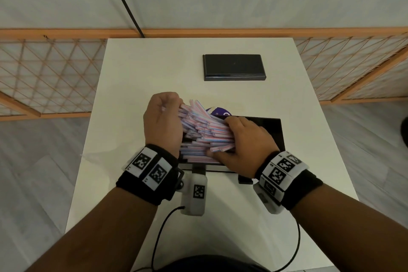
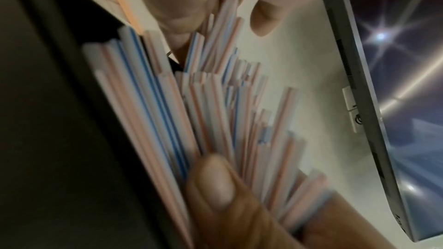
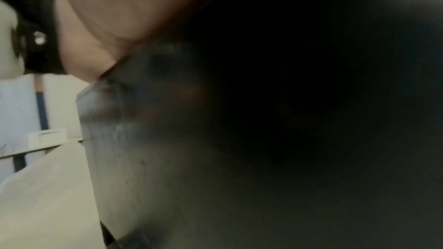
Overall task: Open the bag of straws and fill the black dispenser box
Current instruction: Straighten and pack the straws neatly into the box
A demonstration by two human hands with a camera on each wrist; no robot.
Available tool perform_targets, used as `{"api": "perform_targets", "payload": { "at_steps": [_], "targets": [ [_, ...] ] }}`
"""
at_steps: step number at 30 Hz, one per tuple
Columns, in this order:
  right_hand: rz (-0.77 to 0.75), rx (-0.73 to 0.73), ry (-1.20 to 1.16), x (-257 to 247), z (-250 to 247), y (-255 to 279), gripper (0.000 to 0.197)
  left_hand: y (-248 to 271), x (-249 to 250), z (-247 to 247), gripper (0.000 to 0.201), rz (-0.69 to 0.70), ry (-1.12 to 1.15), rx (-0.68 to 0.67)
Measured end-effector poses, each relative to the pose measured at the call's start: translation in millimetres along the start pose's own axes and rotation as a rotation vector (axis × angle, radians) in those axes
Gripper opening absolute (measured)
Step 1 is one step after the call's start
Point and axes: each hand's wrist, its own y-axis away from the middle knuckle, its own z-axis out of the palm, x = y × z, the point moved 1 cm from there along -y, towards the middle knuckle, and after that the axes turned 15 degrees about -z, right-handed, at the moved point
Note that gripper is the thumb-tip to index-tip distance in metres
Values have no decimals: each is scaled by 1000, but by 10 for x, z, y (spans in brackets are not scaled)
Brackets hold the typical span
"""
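Pressing striped paper straws (image 1: 199, 130) into open black dispenser box (image 1: 273, 132), left hand (image 1: 162, 122) fingers curled gripping ends, right hand (image 1: 244, 142) fingers flat; risking fanned straws spilling onto counter (image 1: 136, 77).

One white tabletop (image 1: 154, 68) carries everything. On it stands one open black dispenser box (image 1: 274, 130), and one flat black lid (image 1: 234, 67) lies apart from it at the far side. The striped straws (image 1: 203, 126) form one loose bundle, too many and too overlapped to count; they show two stripe colours, red and blue, on white. One purple-printed bag (image 1: 217, 111) shows behind them, mostly hidden. Two hands are in view, the left hand (image 1: 162, 121) and the right hand (image 1: 245, 139). Each wrist wears one black band with square markers, two bands (image 1: 150, 174) in all. Two black cables (image 1: 159, 234) trail toward the near edge.
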Motion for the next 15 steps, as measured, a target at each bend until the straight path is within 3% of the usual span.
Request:
{"api": "perform_targets", "payload": {
  "at_steps": [3,6,9,15],
  "targets": [
    [33,-35,-29,86,-39,11,89,-59,27,-30,26,-21,87,18],
    [29,-73,-27,83,-30,-15,90,-145,5,-56,41,-211,174,58],
    [-14,-80,-52,16,-8,-60,86,-173,-13,-46,23,-317,254,-2],
    [-71,-91,-82,-136,-23,-194,84,-110,0,15,7,-162,139,-29]
  ]
}}
